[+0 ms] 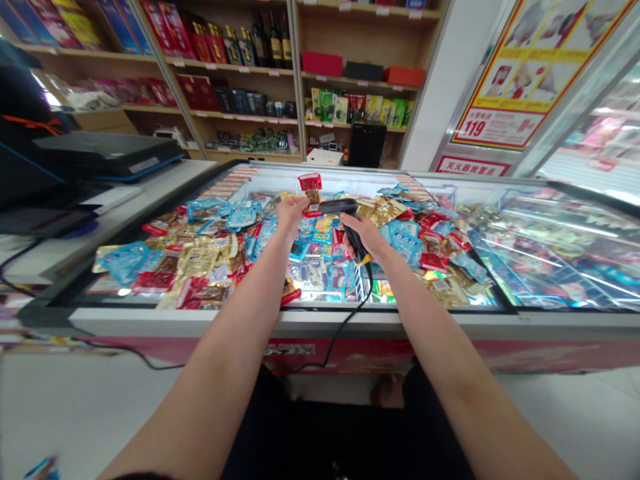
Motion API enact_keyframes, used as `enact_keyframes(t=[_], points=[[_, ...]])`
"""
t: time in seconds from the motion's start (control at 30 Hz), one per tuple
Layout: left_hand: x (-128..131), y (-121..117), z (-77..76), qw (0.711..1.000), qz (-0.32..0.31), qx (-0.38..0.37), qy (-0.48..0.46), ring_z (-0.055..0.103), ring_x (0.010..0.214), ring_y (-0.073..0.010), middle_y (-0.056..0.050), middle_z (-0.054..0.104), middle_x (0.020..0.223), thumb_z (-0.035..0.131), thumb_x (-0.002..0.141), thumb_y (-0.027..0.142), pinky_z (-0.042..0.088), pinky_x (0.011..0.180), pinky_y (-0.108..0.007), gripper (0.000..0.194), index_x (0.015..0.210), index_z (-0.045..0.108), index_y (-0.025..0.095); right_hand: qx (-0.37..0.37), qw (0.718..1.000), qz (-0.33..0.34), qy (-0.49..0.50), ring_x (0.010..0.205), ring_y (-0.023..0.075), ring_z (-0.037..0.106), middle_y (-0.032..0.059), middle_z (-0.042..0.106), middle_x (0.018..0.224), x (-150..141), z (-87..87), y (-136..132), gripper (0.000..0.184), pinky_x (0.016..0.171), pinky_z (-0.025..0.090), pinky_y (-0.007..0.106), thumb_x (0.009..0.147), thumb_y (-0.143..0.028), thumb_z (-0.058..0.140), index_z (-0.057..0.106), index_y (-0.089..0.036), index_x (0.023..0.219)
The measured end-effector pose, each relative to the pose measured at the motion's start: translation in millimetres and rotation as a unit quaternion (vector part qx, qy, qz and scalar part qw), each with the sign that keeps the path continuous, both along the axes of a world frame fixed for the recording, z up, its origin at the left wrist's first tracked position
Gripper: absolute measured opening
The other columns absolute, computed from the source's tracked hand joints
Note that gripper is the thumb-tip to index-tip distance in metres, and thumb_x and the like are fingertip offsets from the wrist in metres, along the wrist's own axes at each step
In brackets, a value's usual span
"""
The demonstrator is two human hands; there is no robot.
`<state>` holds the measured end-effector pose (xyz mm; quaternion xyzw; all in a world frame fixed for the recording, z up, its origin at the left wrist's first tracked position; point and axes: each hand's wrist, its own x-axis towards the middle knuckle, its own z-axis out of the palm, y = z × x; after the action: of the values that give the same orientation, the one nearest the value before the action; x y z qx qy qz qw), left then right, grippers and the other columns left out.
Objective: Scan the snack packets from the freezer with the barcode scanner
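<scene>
Black barcode scanner (346,223) faces red snack packet (310,185).

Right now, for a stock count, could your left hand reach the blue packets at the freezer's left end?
Probably yes: no lid seems to cover the blue packets, though your left hand appears to hold a red-topped packet.
</scene>
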<state>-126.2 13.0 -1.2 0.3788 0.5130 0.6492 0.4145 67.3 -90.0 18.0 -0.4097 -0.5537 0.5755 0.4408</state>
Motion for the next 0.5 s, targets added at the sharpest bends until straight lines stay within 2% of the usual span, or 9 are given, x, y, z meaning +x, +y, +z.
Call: enact_keyframes(t=[0.2, 0.5], points=[[-0.5, 2.9, -2.9, 1.0, -0.008, 0.001, -0.01, 0.049, 0.057, -0.0093, 0.005, 0.055, 0.062, 0.075, 0.072, 0.019, 0.042, 0.061, -0.022, 0.016, 0.071, 0.059, 0.019, 0.002, 1.0, 0.007, 0.006, 0.033, 0.0131, 0.052, -0.0011, 0.06, 0.047, 1.3, -3.3, 3.1, 0.038, 0.032, 0.042, 0.022, 0.092, -0.055, 0.07, 0.059, -0.021, 0.079], [1.1, 0.8, -0.1, 1.0, 0.002, -0.004, -0.016, 0.05, 0.056, -0.0089, 0.004, 0.056, 0.061, 0.075, 0.074, 0.015, 0.043, 0.061, -0.022, 0.018, 0.068, 0.058, 0.019, -0.022, 1.0, -0.018, 0.011, 0.031, 0.0122, 0.051, -0.0014, 0.06, 0.047, -0.9, 2.9, -1.3, 0.04, 0.031, 0.04, 0.022, 0.094, -0.055, 0.071, 0.056, -0.021, 0.078]])
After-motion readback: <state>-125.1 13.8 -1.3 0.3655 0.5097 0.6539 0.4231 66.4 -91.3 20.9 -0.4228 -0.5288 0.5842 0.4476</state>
